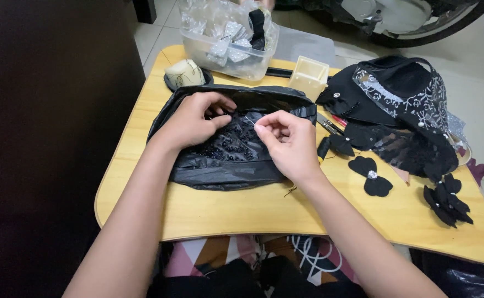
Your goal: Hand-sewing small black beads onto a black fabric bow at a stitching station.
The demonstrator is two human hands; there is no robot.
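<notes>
Right hand [293, 144] fingers pinch needle [249, 120] above black beads [232, 140]; left hand [193, 120] fingers curled, pressing bag [225, 171].

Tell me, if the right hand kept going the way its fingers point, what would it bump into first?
The right hand points left, toward the pile of small black beads in the black plastic bag. It would probably meet the beads first, then the left hand just beyond. Depth is hard to judge.

Bare wood of the lap table [242, 212] open along the near edge, black plastic bag [228, 165] filling the middle, clear plastic tub [228, 55], candle [184, 73] and small cream box [308, 74] blocking the far edge, black fabric pile [402, 110] and black fabric flowers [446, 204] crowding the right side.
</notes>
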